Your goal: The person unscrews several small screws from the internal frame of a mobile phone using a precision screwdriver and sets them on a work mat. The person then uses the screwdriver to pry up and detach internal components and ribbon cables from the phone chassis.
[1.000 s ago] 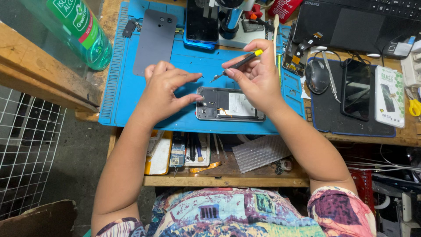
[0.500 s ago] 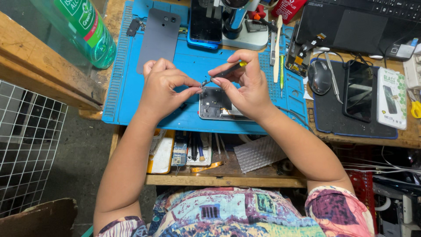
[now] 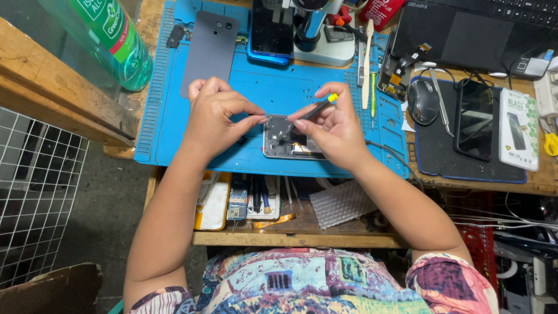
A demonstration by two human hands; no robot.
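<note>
Opened phone (image 3: 290,145) under both hands, right hand (image 3: 331,128) gripping screwdriver (image 3: 308,113), tip seemingly touching.

Opened phone (image 3: 285,145) lying on blue mat (image 3: 174,128); left hand (image 3: 216,119) at nine o'clock pinching its corner, right hand (image 3: 331,125) at three o'clock gripping yellow-tipped screwdriver (image 3: 308,111), tip touching phone. Grey back cover (image 3: 209,49) at eleven o'clock, mouse (image 3: 422,101) at two
</note>
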